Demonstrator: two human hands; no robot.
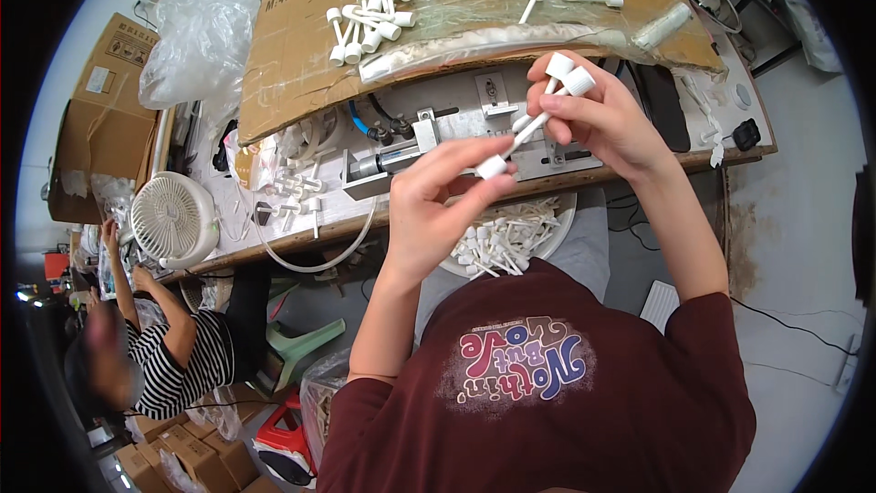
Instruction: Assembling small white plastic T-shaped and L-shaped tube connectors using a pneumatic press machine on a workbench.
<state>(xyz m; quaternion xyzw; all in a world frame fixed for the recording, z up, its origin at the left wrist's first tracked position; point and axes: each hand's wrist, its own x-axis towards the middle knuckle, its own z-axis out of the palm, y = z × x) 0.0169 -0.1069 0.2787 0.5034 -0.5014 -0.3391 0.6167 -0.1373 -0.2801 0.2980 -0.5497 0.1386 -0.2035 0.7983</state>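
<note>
Part-way thru, I'd judge: a batch of white capped sticks (388,0) lies loose on the cardboard sheet (301,64) atop the bench, prob. the done lot, & the tub (572,224) at the person's lap holds a big heap of small white parts (511,237), prob. what's left. Pcs in work are up betw. the hands, above the bench's front edge: L hand (433,205) has thumb & fingers pinched on a white cap (491,167), R hand (607,119) has thumb & fingers closed round two held sticks (577,82), caps up. Can't tell if the L cap sits on one of those sticks or on its own, fingers hide the join. More white pcs (297,187) lie on the bench to the left, nr the fan (173,219), apart from both hands
</note>
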